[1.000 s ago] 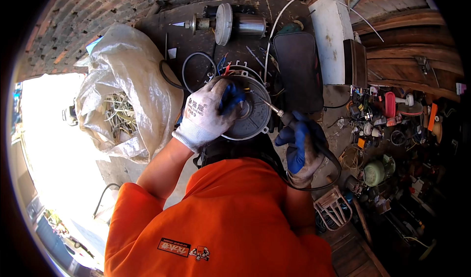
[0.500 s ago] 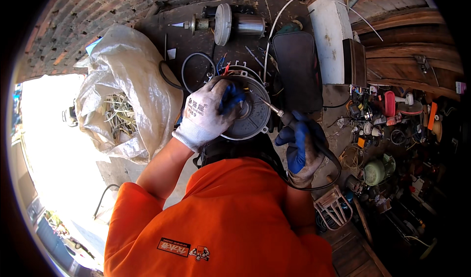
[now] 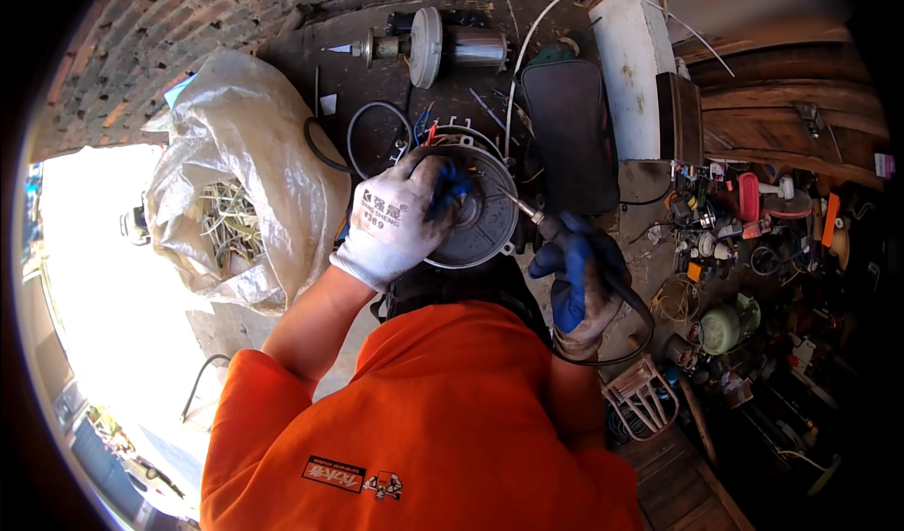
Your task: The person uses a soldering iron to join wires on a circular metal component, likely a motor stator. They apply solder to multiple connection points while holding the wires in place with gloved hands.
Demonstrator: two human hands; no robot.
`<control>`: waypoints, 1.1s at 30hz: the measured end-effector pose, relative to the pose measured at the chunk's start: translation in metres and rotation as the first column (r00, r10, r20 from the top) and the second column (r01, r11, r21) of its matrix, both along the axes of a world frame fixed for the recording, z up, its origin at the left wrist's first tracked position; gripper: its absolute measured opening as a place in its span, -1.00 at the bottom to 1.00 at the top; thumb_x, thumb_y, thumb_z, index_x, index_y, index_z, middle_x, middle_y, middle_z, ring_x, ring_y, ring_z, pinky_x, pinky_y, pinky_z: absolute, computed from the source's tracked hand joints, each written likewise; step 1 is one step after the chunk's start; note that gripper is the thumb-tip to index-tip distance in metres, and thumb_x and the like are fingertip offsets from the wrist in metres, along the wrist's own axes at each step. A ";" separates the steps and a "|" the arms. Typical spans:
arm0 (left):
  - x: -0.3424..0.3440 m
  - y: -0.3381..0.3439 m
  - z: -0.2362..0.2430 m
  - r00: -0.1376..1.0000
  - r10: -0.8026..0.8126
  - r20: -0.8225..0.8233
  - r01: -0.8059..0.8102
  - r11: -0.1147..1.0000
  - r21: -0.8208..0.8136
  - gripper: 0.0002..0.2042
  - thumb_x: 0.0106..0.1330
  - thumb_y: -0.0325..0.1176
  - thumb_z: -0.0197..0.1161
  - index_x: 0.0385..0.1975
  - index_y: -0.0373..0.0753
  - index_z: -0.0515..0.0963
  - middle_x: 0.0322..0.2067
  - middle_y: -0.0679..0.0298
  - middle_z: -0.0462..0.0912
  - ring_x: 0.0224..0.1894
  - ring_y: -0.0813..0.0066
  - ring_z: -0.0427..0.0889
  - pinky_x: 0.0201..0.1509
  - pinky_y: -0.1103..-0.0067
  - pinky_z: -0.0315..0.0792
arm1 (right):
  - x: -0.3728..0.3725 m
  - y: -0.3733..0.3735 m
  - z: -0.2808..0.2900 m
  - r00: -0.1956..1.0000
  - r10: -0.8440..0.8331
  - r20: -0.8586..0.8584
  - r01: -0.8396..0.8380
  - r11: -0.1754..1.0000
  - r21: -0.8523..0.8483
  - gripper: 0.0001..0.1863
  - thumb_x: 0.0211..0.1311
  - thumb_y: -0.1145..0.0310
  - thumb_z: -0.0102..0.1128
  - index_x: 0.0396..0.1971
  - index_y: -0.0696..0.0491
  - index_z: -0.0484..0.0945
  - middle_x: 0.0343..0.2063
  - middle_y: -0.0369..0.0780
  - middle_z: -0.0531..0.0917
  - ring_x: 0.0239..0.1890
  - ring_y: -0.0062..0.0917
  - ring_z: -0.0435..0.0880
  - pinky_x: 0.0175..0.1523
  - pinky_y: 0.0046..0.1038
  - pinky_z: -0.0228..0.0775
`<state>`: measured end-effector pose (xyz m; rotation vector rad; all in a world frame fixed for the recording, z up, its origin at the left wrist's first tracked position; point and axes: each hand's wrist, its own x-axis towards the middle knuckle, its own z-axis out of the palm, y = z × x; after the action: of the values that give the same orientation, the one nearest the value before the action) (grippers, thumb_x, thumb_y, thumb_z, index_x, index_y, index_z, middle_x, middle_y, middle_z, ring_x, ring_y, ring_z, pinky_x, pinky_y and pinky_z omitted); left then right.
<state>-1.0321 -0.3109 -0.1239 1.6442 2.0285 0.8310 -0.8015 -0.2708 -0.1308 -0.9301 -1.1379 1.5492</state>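
A round grey metal housing (image 3: 492,220), open at the top, sits in front of me at the table's near edge. Over its left side lies my left hand (image 3: 400,206), in a white glove with blue-coated fingers. Those fingers are bent together, and what they pinch is hidden. Red and blue wires (image 3: 432,136) stick up just beyond this hand. To the right of the housing, my gloved right hand (image 3: 586,296) is closed around the dark handle of a soldering iron (image 3: 551,228). The iron's metal tip points up and left, over the housing's right part. Its black cord loops below my right hand.
A plastic sack (image 3: 282,164) of scrap strips stands at the left. Beyond the housing, a motor-like metal part (image 3: 428,49) lies on the dark table. A black case (image 3: 568,136) and white block (image 3: 633,70) are at the right. Tools and parts clutter the right floor.
My left hand has turned very slightly at the housing. The right hand and the soldering iron stay almost in the same place.
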 end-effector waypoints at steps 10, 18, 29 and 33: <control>-0.001 0.001 0.010 0.999 -0.015 -0.030 0.015 1.000 -0.008 -0.60 0.02 -0.42 0.38 -0.08 -0.32 0.58 -0.18 -0.01 0.67 -0.22 -0.03 0.71 -0.18 0.32 0.63 | 0.005 -0.002 -0.002 1.000 0.005 -0.004 -0.005 1.000 0.017 -0.67 0.40 0.45 0.15 0.05 0.34 0.54 -0.19 0.05 0.74 -0.43 -0.56 0.74 -0.29 -0.61 0.58; -0.002 0.001 0.008 0.999 -0.037 -0.038 0.036 0.999 -0.027 -0.55 0.11 -0.26 0.37 -0.02 -0.35 0.52 -0.09 -0.03 0.65 -0.19 0.00 0.71 -0.15 0.31 0.63 | 0.005 -0.004 -0.001 1.000 -0.017 0.015 0.016 1.000 0.007 -0.67 0.37 0.44 0.21 0.03 0.33 0.56 -0.20 0.02 0.74 -0.40 -0.56 0.74 -0.26 -0.59 0.61; 0.000 0.002 0.009 1.000 -0.003 -0.005 0.002 1.000 -0.018 -0.59 0.02 -0.38 0.41 -0.08 -0.33 0.59 -0.17 -0.02 0.68 -0.19 -0.03 0.71 -0.16 0.34 0.62 | 0.003 -0.005 0.005 0.999 -0.041 0.033 0.042 0.999 -0.013 -0.67 0.36 0.42 0.24 0.02 0.30 0.59 -0.33 -0.12 0.76 -0.46 -0.63 0.71 -0.30 -0.62 0.56; 0.000 0.001 0.006 1.000 -0.002 -0.005 0.002 1.000 -0.002 -0.59 0.00 -0.39 0.41 -0.09 -0.34 0.59 -0.17 -0.02 0.68 -0.20 -0.03 0.71 -0.17 0.34 0.62 | 0.003 -0.006 0.004 0.997 -0.060 0.046 0.061 0.998 -0.002 -0.68 0.36 0.42 0.25 0.02 0.28 0.60 -0.34 -0.13 0.76 -0.48 -0.65 0.70 -0.33 -0.64 0.54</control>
<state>-1.0323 -0.3100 -0.1183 1.6487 2.0296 0.8243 -0.7987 -0.2769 -0.1269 -0.9985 -1.1292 1.4885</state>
